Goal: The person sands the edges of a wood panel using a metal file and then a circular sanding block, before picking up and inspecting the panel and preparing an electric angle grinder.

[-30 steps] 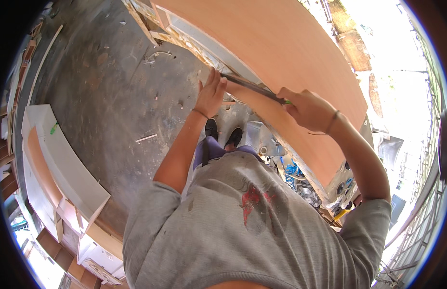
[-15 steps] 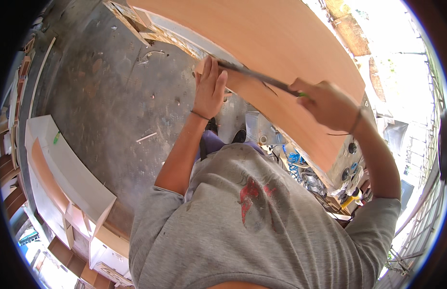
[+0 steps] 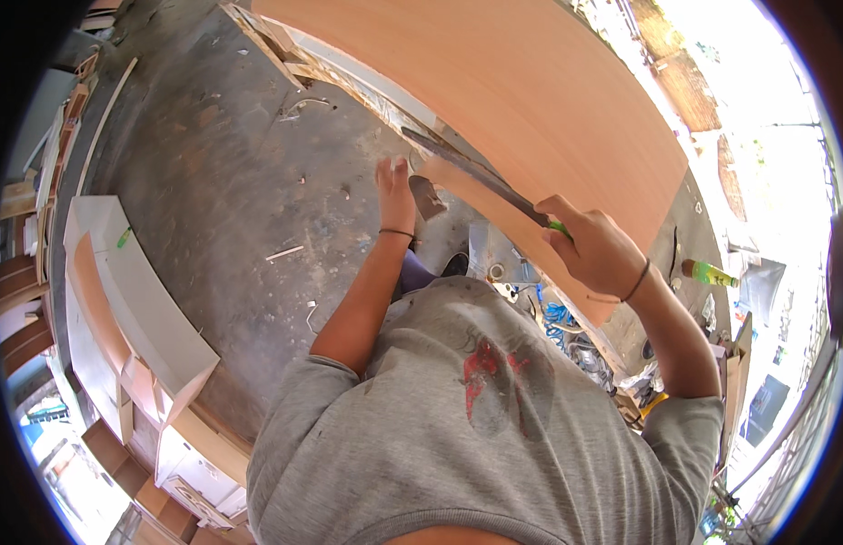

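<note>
Right hand [image 3: 599, 247] has fingers wrapped round long dark tool [image 3: 510, 192], its axis running forward-left from them toward left hand [image 3: 397, 198], fingers half-spread, seemingly empty.

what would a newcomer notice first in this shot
Probably the big wood panel, which sweeps across the top and right of the view. Next might come the long dark tool gripped in the right hand, slanting near the middle. The grey shirt with its red patch fills the lower centre.
</note>
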Available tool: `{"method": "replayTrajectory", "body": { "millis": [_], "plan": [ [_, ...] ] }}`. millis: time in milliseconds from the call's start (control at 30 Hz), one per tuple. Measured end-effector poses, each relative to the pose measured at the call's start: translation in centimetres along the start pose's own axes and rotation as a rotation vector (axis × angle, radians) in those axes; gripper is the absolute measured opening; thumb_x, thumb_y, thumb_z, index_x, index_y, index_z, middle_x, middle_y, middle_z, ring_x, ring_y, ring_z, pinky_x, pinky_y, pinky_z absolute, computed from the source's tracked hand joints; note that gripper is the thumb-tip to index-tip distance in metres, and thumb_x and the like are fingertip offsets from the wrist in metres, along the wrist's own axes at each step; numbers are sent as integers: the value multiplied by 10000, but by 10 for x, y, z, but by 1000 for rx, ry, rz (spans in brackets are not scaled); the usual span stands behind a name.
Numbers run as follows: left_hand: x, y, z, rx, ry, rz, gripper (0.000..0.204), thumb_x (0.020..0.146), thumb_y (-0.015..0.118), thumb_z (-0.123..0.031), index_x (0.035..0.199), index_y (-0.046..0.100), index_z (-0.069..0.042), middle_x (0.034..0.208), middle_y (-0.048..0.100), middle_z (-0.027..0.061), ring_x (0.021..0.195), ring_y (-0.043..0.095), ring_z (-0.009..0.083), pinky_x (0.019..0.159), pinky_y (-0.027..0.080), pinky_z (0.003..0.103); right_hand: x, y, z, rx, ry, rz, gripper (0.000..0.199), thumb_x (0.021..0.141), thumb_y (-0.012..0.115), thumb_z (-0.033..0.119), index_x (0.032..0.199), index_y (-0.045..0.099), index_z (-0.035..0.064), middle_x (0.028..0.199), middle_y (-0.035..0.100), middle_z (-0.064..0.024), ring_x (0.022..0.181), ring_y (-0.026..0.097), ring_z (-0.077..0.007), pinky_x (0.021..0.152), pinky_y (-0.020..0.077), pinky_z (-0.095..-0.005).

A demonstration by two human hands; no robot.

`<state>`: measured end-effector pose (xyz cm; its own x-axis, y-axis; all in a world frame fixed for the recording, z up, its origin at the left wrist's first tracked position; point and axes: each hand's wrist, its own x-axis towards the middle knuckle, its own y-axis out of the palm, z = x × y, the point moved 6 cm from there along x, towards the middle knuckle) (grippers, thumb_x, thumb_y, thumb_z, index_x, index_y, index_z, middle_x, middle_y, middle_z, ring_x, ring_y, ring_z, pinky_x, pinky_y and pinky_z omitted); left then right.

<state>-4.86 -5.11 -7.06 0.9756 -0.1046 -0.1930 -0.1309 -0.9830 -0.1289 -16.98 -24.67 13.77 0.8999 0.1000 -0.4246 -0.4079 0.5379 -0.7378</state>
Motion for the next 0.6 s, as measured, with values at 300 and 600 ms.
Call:
{"method": "replayTrajectory", "body": {
  "millis": [300,600],
  "plan": [
    [-32,44,21,-800,-727,120,524,865,669,-391,1193,490,-23,1049,550,85,898,610,230,749,569,431,-59,-17,-20,240,19,-229,307,896,582,95,1190,510,42,615,541,-131,565,562,-273,594,444,-355],
    [-44,63,12,-912,-592,218,236,965,515,-237,1088,552,-39,937,613,78,831,635,206,743,571,399,-94,12,-71,282,26,-301,328,892,582,86,1211,518,49,631,539,-109,569,530,-228,604,441,-315]
  ]
}}
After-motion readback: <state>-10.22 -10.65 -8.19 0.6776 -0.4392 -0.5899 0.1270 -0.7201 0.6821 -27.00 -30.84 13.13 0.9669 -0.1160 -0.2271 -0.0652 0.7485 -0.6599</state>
